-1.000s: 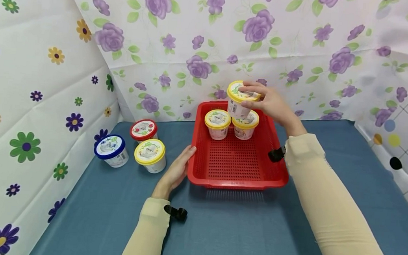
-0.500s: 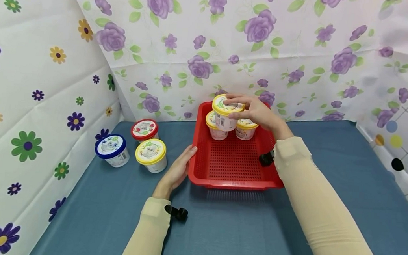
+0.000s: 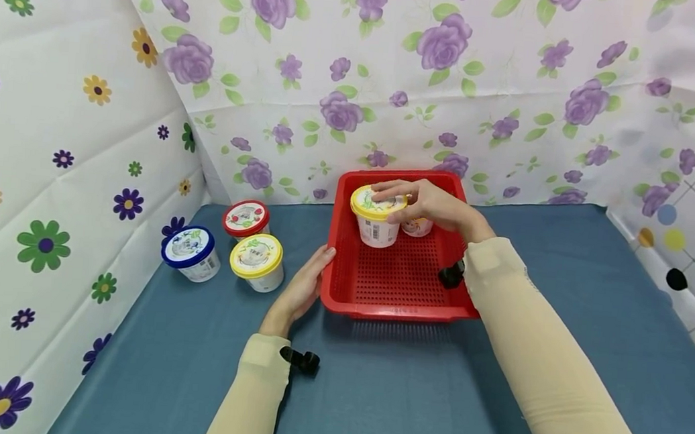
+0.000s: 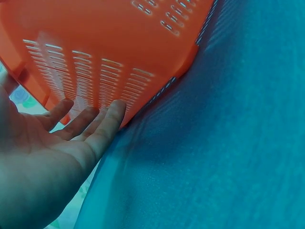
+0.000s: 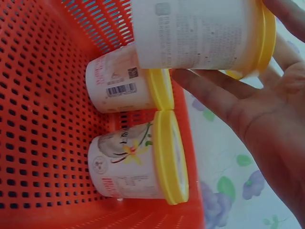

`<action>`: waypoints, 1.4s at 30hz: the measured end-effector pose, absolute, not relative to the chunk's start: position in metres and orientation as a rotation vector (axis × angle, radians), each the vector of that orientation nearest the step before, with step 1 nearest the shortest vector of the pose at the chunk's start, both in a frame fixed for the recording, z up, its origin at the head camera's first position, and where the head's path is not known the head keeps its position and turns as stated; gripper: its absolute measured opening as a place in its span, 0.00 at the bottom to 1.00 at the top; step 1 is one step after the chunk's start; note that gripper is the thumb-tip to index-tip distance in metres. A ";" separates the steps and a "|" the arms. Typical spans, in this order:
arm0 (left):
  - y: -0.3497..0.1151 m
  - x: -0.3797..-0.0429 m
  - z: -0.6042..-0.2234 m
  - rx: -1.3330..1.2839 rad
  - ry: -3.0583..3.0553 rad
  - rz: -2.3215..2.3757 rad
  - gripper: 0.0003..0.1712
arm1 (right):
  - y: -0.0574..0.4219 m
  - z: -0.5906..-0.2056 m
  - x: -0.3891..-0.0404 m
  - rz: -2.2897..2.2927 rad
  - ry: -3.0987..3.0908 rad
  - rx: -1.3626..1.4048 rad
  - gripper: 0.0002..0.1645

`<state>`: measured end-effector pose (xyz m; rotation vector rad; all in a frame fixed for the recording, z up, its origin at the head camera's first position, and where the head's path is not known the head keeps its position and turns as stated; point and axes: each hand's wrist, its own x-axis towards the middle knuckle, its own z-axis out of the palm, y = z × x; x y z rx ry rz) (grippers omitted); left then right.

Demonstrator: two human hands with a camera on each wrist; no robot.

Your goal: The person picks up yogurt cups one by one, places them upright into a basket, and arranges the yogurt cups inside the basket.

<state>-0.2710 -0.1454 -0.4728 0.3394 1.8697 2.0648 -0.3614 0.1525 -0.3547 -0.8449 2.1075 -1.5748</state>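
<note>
My right hand [image 3: 433, 206] grips a white tub with a yellow lid [image 3: 378, 231], fingers and thumb around the lid. It is upright, over the back left of the red perforated basket [image 3: 400, 312], hiding one tub in the head view. The right wrist view shows two more yellow-lidded tubs inside: one barcoded tub [image 5: 121, 86] just below the held one, and another tub [image 5: 131, 164] with a vanilla flower print. My left hand [image 3: 298, 293] holds the basket's left side, thumb at the rim and fingers [image 4: 112, 119] against the slotted outer wall.
Left of the basket, on the blue cloth [image 3: 371, 393], stand a red-lidded tub [image 3: 246, 217], a blue-lidded tub [image 3: 189, 245] and a yellow-lidded tub [image 3: 257, 255]. Flower-print sheeting [image 3: 309, 73] closes off the back and the sides.
My right hand has carried the tub leftward and down, from over the right tub to over the left one. My left hand stays at the basket's side.
</note>
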 end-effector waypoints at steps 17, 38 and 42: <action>-0.146 -0.271 -0.471 0.335 1.882 2.056 0.34 | 0.152 -0.375 -0.365 -1.402 2.014 -0.867 0.31; -0.147 -0.270 -0.470 0.338 1.883 2.048 0.36 | 0.143 -0.397 -0.370 -1.246 2.006 -0.854 0.29; -0.146 -0.270 -0.471 0.339 1.883 2.052 0.36 | 0.144 -0.399 -0.370 -1.226 2.020 -0.869 0.29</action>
